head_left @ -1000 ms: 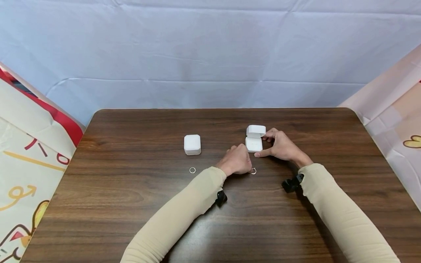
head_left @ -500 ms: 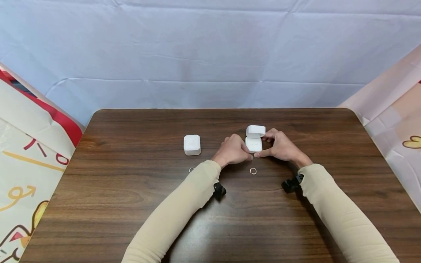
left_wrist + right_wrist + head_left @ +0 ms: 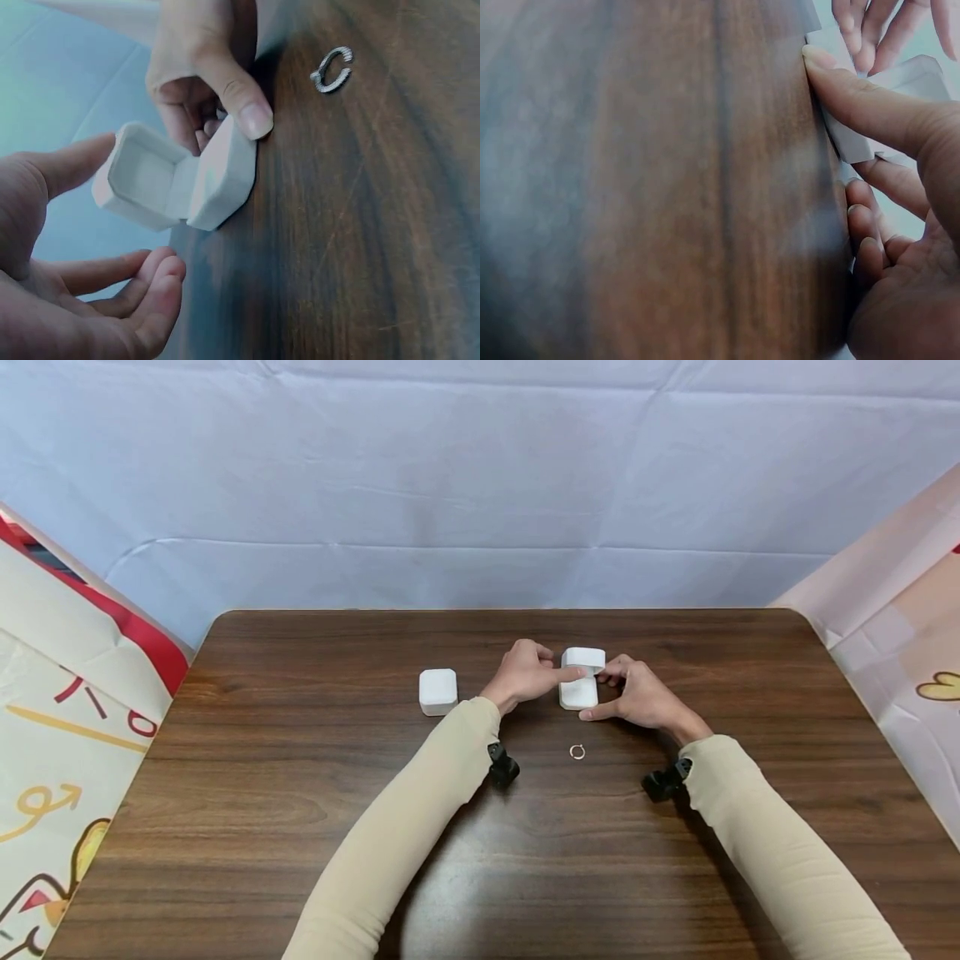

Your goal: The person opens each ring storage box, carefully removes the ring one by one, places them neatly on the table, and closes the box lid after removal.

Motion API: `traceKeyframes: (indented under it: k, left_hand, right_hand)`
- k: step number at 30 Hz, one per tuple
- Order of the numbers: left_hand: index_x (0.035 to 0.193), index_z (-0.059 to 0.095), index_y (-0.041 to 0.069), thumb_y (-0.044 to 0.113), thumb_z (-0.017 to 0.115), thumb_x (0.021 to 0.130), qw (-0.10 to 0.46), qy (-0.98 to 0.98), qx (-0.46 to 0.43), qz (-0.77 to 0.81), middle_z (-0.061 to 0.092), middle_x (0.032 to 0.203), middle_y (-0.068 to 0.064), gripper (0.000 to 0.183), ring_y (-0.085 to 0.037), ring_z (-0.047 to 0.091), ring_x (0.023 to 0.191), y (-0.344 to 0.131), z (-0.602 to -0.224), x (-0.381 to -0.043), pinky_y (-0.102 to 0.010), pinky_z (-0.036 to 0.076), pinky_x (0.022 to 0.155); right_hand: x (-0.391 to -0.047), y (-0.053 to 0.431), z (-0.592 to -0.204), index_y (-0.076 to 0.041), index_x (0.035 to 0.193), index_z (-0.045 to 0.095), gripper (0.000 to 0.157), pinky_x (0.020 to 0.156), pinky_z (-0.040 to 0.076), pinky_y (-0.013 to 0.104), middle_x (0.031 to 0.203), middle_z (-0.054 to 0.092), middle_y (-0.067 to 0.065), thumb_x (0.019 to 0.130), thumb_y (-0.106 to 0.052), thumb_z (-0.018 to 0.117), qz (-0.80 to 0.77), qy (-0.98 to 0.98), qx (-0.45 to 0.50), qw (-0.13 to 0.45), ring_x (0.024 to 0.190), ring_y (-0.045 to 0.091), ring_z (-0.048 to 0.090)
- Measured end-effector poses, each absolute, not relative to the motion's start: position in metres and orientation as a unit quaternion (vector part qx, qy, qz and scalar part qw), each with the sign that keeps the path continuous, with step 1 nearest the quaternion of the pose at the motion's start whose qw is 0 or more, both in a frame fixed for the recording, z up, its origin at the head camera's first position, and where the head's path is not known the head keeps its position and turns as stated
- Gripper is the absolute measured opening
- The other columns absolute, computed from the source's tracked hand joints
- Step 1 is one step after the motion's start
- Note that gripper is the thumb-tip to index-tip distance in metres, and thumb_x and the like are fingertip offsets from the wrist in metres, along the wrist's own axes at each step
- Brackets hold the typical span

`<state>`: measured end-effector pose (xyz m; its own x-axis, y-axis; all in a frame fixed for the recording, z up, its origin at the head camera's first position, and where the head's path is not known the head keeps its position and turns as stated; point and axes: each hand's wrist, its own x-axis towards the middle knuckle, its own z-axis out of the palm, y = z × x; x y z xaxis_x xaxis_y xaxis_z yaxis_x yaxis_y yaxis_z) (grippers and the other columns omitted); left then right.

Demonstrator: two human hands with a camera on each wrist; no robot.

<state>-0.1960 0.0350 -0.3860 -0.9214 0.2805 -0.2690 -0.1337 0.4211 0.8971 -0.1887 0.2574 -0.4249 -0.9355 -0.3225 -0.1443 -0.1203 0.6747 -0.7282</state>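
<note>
A white ring box point(image 3: 579, 696) stands with its lid point(image 3: 583, 657) raised. My right hand point(image 3: 639, 695) grips its base, thumb at the front edge and fingers behind. In the left wrist view, that thumb point(image 3: 256, 120) presses on the base's edge. My left hand point(image 3: 525, 673) is at the lid's left side. Its thumb point(image 3: 82, 161) is at the lid's rim, while the other fingers are spread apart below and hold nothing. A small C-shaped silvery ring point(image 3: 577, 752) lies on the table in front of the box; the left wrist view shows its ridged surface and gap.
A second white box point(image 3: 438, 692), shut, stands to the left on the brown wooden table point(image 3: 300, 810). A pale cloth point(image 3: 480, 485) hangs behind the table. Printed cloths point(image 3: 75, 718) hang at the sides. Each wrist carries a small black camera point(image 3: 504, 766).
My left hand has moved from beside the ring up to the box lid, and its thumb has extended. The left sleeve now covers the second ring. My right hand keeps its grip.
</note>
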Motion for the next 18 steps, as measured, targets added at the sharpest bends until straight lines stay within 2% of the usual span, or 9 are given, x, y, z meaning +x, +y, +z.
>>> traceKeyframes:
  k: [8, 13, 18]
  left_hand:
    - [0.136, 0.061, -0.001, 0.049, 0.076, 0.089, 0.253, 0.790, 0.006, 0.558, 0.058, 0.138, -0.009, 0.070, -0.024, 0.054, 0.128, 0.042, -0.388, -0.209, -0.040, 0.045, 0.104]
    - [0.130, 0.064, -0.001, 0.049, 0.074, 0.091, 0.272, 0.776, 0.003, 0.569, 0.061, 0.131, -0.009, 0.065, -0.024, 0.055, 0.125, 0.046, -0.391, -0.212, -0.042, 0.044, 0.105]
    - [0.120, 0.069, -0.001, 0.044, 0.073, 0.093, 0.272, 0.765, 0.009, 0.584, 0.064, 0.115, -0.005, 0.053, -0.021, 0.058, 0.112, 0.049, -0.395, -0.213, -0.040, 0.045, 0.101]
  right_hand:
    - [-0.190, 0.257, -0.427, 0.001, 0.115, 0.071, 0.052, 0.080, 0.040, 0.039, 0.108, 0.052, 0.017, 0.075, -0.022, 0.093, -0.387, 0.904, -0.131, 0.127, 0.095, 0.028, 0.047]
    - [-0.190, 0.257, -0.427, 0.001, 0.114, 0.072, 0.051, 0.081, 0.040, 0.038, 0.107, 0.053, 0.017, 0.074, -0.022, 0.094, -0.391, 0.903, -0.132, 0.122, 0.096, 0.027, 0.048]
    - [-0.189, 0.258, -0.427, 0.001, 0.113, 0.072, 0.051, 0.080, 0.039, 0.037, 0.106, 0.053, 0.016, 0.073, -0.023, 0.094, -0.390, 0.903, -0.134, 0.120, 0.095, 0.027, 0.047]
